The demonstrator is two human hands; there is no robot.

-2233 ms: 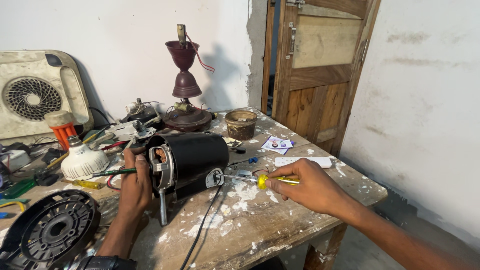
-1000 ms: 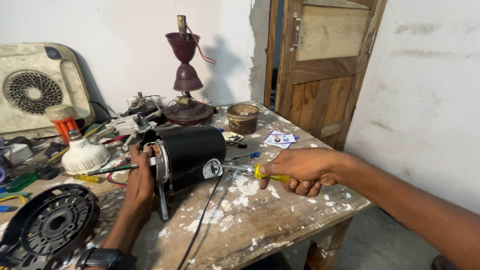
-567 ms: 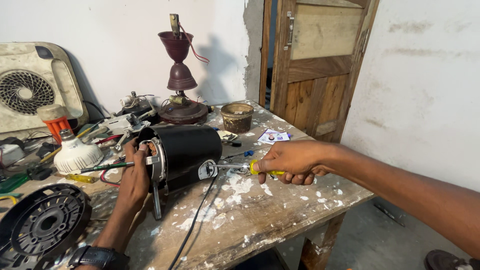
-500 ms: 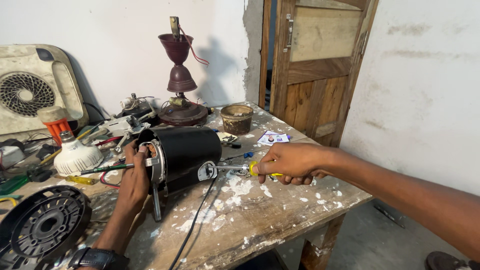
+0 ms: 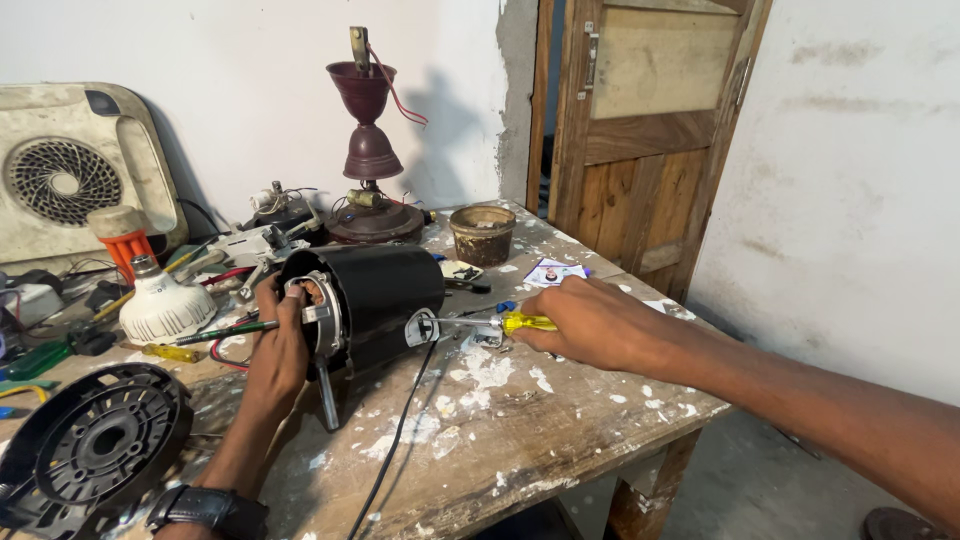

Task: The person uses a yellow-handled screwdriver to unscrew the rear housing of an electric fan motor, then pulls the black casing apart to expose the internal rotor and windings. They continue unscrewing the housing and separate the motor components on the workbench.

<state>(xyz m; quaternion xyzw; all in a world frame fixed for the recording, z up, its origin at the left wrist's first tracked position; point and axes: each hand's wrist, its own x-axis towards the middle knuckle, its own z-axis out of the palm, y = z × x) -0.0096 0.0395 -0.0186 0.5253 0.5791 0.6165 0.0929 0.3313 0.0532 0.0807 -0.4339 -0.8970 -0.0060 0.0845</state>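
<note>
At lower left of the frame, a black round fan grille [image 5: 90, 445] lies on the paint-spattered wooden desk [image 5: 500, 440]. At centre, the left hand [image 5: 278, 345] grips the open end of a black motor housing [image 5: 375, 300] lying on its side, while the right hand [image 5: 595, 325] holds a yellow-handled screwdriver [image 5: 490, 323], tip against the housing's other end. Farther back stand a white bulb [image 5: 160, 305], a small brown pot [image 5: 482, 233] and a maroon lamp stand [image 5: 368, 150].

My left hand [image 5: 278, 345] grips the open end of the black motor housing [image 5: 375, 300], lying on its side on the paint-spattered wooden table [image 5: 520, 440]. My right hand [image 5: 590, 325] holds the yellow-handled screwdriver [image 5: 500, 323], tip at the housing's small side bracket [image 5: 421, 327]. Black cable [image 5: 395, 440] runs down from the housing. Black fan grille [image 5: 90, 445] front left, white bulb [image 5: 160, 305] behind.
</note>
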